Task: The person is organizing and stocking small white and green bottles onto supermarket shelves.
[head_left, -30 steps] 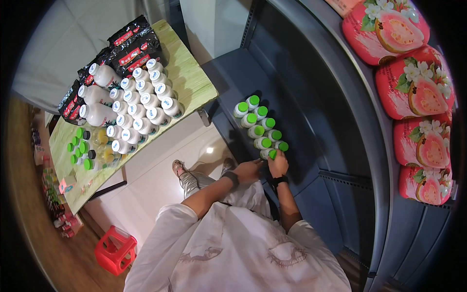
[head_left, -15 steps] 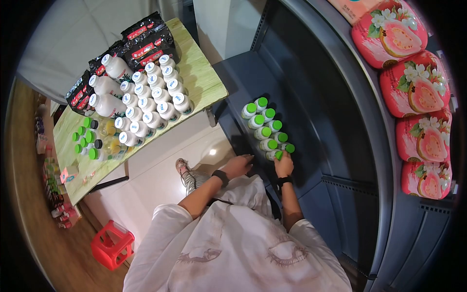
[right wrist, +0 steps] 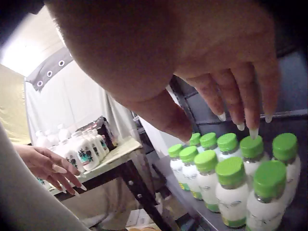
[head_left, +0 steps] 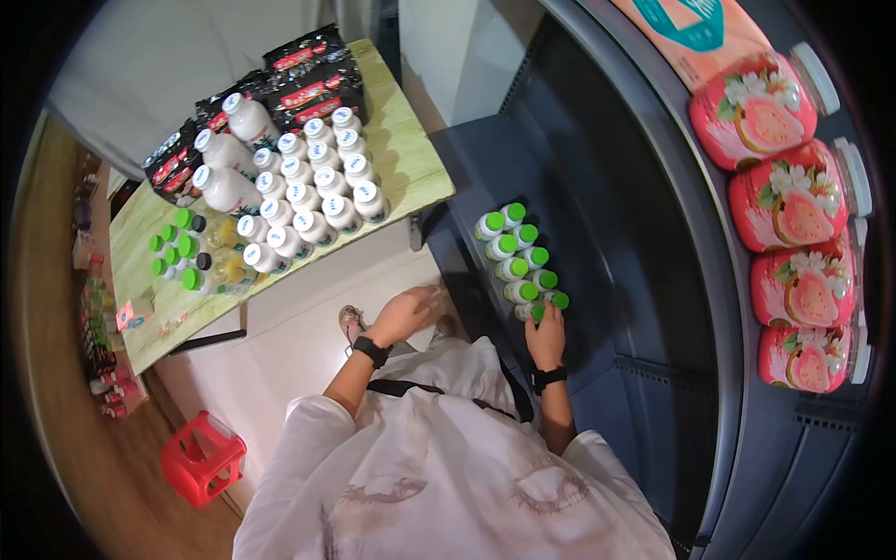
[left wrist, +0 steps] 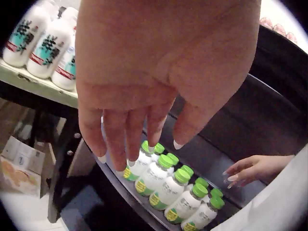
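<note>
Two rows of small white bottles with green caps (head_left: 511,269) stand upright on the dark shelf. My right hand (head_left: 547,338) is at the near end of these rows, its fingertips right by the closest caps. In the right wrist view its fingers (right wrist: 248,98) reach down loosely over the caps, holding nothing. Between table and shelf, over the floor, hangs my left hand (head_left: 409,315). Its fingers (left wrist: 115,137) are extended with nothing in them. White bottles with white caps (head_left: 303,198) crowd the green table (head_left: 411,159) to the left.
Larger white bottles (head_left: 229,189), black packages (head_left: 317,89) and more green-capped bottles (head_left: 177,247) share the table. Pink guava-print containers (head_left: 793,201) line the upper shelf at right. A red stool (head_left: 201,457) is on the floor at lower left; a carton (left wrist: 21,166) sits beneath the table.
My left hand has moved away from the shelf, leftward toward the table. The right hand has let go of the nearest green-capped bottle, which now stands in line. The head view has shifted slightly.
</note>
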Motion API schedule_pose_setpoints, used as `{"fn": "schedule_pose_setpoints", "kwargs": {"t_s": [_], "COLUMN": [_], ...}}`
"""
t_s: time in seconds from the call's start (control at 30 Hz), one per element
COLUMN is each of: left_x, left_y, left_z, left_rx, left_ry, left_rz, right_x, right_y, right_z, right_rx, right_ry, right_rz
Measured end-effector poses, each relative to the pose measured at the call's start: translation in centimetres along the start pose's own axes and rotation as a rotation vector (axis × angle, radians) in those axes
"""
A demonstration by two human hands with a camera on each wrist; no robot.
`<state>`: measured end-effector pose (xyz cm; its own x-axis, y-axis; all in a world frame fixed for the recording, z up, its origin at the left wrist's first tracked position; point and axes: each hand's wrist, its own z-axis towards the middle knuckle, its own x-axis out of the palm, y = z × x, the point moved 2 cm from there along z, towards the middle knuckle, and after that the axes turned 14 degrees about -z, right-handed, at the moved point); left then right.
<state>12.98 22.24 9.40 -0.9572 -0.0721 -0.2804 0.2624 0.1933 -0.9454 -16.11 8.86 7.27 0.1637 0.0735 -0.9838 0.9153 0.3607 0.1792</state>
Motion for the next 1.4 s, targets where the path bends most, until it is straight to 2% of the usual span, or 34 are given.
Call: {"fn": "schedule_pose_setpoints", "kwargs": {"t_s": [0.07,0.17,0.27,0.4,0.5,0.6,0.73,0.83,0.97,1.23,1.4], "left_x": [-1.7,-4.3,-6.1,-8.4,-11.0,-14.1,-18.5,-21.6,-25.7,-33.9,-38.6], "left_y": [0.9,-0.3,-1.4,-0.4,-0.3,0.3,2.0,3.0,4.5,8.3,10.3], "left_z": [-1.4,-3.3,-5.3,-7.6,-9.8,-12.5,-16.7,-19.8,-23.5,-28.5,-29.7], "left_rx": [0.021,-0.1,-0.089,-0.07,-0.116,-0.169,-0.139,-0.264,-0.295,-0.299,-0.224], "left_ry": [-0.11,-0.193,-0.263,-0.299,-0.396,-0.513,-0.609,-0.623,-0.707,-1.08,-1.199], "left_rz": [-0.026,-0.004,0.036,0.083,-0.003,-0.033,-0.039,-0.041,-0.027,0.014,0.036], "right_x": [-1.7,-3.3,-5.2,-7.1,-7.0,-6.7,-6.6,-6.6,-6.6,-8.0,-7.7], "right_y": [2.6,6.8,11.8,18.5,22.5,26.5,32.1,36.2,41.9,56.5,64.3], "right_z": [0.6,2.1,3.7,4.9,5.1,4.3,3.1,1.9,0.2,-3.5,-6.4], "right_rx": [-0.087,-0.214,-0.354,-0.534,-0.632,-0.722,-0.859,-0.954,-1.087,-1.297,-1.431], "right_ry": [-0.008,0.005,-0.008,0.056,0.201,0.233,0.31,0.353,0.412,0.378,0.354], "right_rz": [0.054,0.149,0.209,0.271,0.303,0.307,0.309,0.316,0.319,0.453,0.512]}}
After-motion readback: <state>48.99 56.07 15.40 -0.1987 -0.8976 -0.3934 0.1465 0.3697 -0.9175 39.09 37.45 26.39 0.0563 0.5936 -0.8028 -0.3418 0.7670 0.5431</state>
